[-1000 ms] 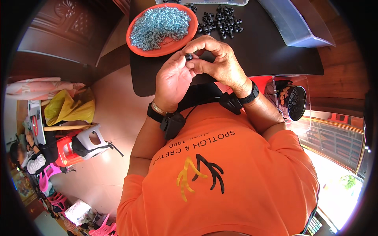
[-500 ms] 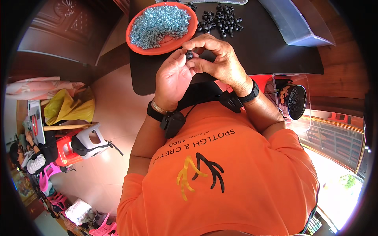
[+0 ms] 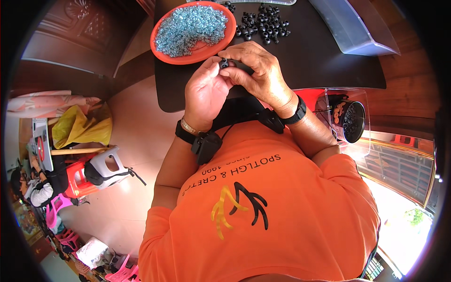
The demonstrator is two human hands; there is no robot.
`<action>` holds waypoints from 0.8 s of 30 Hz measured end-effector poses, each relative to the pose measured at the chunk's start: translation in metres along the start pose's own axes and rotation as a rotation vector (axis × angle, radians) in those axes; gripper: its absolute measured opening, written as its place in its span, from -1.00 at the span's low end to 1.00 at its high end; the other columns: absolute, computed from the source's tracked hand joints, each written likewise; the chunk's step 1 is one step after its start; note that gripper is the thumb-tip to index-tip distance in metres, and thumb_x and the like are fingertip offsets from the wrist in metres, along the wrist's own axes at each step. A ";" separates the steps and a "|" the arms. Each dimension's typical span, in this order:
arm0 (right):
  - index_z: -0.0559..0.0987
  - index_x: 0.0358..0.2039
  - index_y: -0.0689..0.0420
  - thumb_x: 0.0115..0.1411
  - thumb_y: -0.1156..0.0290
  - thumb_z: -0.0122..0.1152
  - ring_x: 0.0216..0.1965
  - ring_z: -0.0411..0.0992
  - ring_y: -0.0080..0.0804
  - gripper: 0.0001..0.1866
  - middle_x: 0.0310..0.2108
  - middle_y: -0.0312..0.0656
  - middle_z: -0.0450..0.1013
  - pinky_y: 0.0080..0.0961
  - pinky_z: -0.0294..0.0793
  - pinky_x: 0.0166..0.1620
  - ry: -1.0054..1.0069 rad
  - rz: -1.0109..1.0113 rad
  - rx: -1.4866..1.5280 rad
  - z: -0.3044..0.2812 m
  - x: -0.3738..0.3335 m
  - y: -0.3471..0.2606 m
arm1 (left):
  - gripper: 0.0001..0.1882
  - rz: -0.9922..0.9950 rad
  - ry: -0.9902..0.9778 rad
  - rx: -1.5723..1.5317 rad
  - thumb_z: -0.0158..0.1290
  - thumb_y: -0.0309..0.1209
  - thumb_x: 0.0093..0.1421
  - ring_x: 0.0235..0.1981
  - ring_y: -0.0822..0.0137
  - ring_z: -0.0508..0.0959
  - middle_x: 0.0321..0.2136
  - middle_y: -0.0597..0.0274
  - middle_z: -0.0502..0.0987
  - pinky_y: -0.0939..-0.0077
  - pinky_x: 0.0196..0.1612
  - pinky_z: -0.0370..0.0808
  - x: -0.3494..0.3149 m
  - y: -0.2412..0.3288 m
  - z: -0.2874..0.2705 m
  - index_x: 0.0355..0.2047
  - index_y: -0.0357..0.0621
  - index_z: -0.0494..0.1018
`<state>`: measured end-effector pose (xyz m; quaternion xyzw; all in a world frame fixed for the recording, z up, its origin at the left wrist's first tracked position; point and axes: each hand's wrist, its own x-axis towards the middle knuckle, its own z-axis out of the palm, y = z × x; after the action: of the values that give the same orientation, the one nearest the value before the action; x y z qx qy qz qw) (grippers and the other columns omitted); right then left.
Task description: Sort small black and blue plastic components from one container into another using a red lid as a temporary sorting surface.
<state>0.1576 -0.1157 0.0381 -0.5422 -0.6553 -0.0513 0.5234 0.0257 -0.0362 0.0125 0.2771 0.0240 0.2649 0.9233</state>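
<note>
Two bare hands met above the near edge of a black tabletop [image 3: 324, 70], with a small black knob-like piece [image 3: 224, 64] held up between their fingertips, just beyond the wearer's chest. The right hand [image 3: 258, 70] had its thumb and index finger closed on the piece from the wearer's right, a narrow gap showing between the two digits behind the tips. The left hand [image 3: 205, 89], palm turned partly upward, was nearly closed at the tips, its thumb against the piece's left side (its other fingers were largely hidden, so their exact grip could not be told). Just beyond the hands and to the left stood a red-orange plate [image 3: 183, 60], heaped with small, shiny, pale blue-grey pieces [image 3: 190, 30] around a bare patch near its front. To the right of the plate lay a loose pile of black knob-like pieces [image 3: 268, 27], and farther right a translucent plastic bin [image 3: 345, 33]. Below the table's right end, a round container [image 3: 353, 123] of dark pieces lay tilted inside a clear box [image 3: 369, 105]. The wearer's T-shirt [image 3: 300, 211] was orange.
</note>
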 end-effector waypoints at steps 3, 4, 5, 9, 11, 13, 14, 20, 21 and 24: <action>0.58 -0.24 0.16 -0.08 0.47 0.42 -0.25 0.49 -0.27 -0.66 -0.30 -0.19 0.54 -0.43 0.51 -0.18 -0.027 0.041 0.019 -0.001 0.000 -0.003 | -0.73 -0.008 -0.001 0.009 -0.21 -0.37 0.30 -0.14 0.37 0.40 -0.20 0.19 0.40 0.33 0.01 0.35 -0.001 0.001 -0.002 -0.09 -0.25 0.34; 0.58 -0.23 0.16 -0.09 0.47 0.42 -0.26 0.49 -0.27 -0.66 -0.30 -0.20 0.54 -0.44 0.50 -0.18 -0.035 0.036 0.015 -0.001 0.000 -0.004 | -0.73 -0.007 0.000 0.009 -0.21 -0.37 0.30 -0.14 0.37 0.40 -0.20 0.19 0.40 0.33 0.01 0.35 -0.001 0.000 -0.001 -0.09 -0.25 0.34; 0.58 -0.23 0.15 -0.09 0.46 0.43 -0.27 0.49 -0.28 -0.65 -0.30 -0.20 0.54 -0.45 0.50 -0.19 -0.042 0.030 0.011 -0.002 0.001 -0.004 | -0.72 -0.003 0.024 0.026 -0.21 -0.37 0.30 -0.14 0.37 0.41 -0.20 0.19 0.41 0.34 0.01 0.35 -0.001 0.000 0.001 -0.09 -0.26 0.34; 0.59 -0.20 0.16 -0.02 0.45 0.39 -0.27 0.48 -0.32 -0.68 -0.30 -0.20 0.54 -0.45 0.49 -0.19 -0.067 0.013 0.086 -0.005 0.003 -0.002 | -0.70 0.016 -0.010 -0.013 -0.22 -0.36 0.31 -0.15 0.32 0.43 -0.21 0.17 0.42 0.32 0.00 0.36 0.001 0.000 -0.004 -0.07 -0.28 0.33; 0.59 -0.18 0.18 0.11 0.45 0.29 -0.25 0.47 -0.43 -0.75 -0.27 -0.20 0.52 -0.49 0.50 -0.20 -0.069 0.115 0.257 -0.004 -0.001 0.004 | -0.69 0.016 -0.019 0.037 -0.23 -0.34 0.31 -0.17 0.29 0.44 -0.22 0.14 0.43 0.31 -0.01 0.37 -0.001 0.000 0.000 -0.06 -0.29 0.33; 0.59 -0.18 0.21 0.20 0.49 0.17 -0.27 0.45 -0.55 -0.82 -0.24 -0.22 0.49 -0.58 0.51 -0.23 -0.069 0.231 0.377 -0.003 -0.003 0.000 | -0.68 0.014 -0.028 0.087 -0.24 -0.33 0.32 -0.18 0.26 0.46 -0.23 0.12 0.44 0.30 -0.03 0.38 0.000 0.000 0.002 -0.06 -0.30 0.32; 0.59 -0.18 0.22 0.22 0.51 0.15 -0.30 0.45 -0.57 -0.82 -0.23 -0.22 0.49 -0.63 0.51 -0.25 -0.078 0.361 0.518 -0.004 -0.003 -0.003 | -0.67 0.010 -0.030 0.090 -0.25 -0.32 0.32 -0.19 0.24 0.47 -0.23 0.09 0.44 0.29 -0.04 0.39 0.000 0.000 0.001 -0.06 -0.31 0.32; 0.59 -0.17 0.23 0.23 0.54 0.11 -0.36 0.45 -0.61 -0.82 -0.22 -0.22 0.48 -0.70 0.52 -0.30 -0.104 0.444 0.667 -0.004 -0.002 0.000 | -0.65 -0.017 -0.041 0.094 -0.27 -0.31 0.33 -0.20 0.21 0.48 -0.23 0.06 0.45 0.28 -0.06 0.40 -0.001 0.001 -0.002 -0.05 -0.33 0.32; 0.58 -0.17 0.23 0.24 0.54 0.11 -0.36 0.45 -0.61 -0.82 -0.21 -0.22 0.48 -0.71 0.52 -0.30 -0.108 0.402 0.627 -0.004 -0.002 0.000 | -0.65 -0.021 -0.044 0.105 -0.28 -0.32 0.34 -0.20 0.20 0.47 -0.23 0.06 0.45 0.28 -0.06 0.40 -0.001 0.001 -0.002 -0.05 -0.33 0.32; 0.58 -0.17 0.21 0.16 0.54 0.21 -0.33 0.46 -0.55 -0.79 -0.20 -0.21 0.48 -0.64 0.53 -0.25 -0.083 0.369 0.569 -0.005 -0.002 -0.003 | -0.66 -0.027 -0.029 0.031 -0.25 -0.32 0.33 -0.18 0.25 0.46 -0.23 0.10 0.45 0.31 -0.04 0.39 0.000 0.001 -0.001 -0.05 -0.31 0.34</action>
<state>0.1578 -0.1212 0.0407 -0.4855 -0.5551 0.2511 0.6270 0.0252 -0.0354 0.0124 0.2948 0.0185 0.2478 0.9227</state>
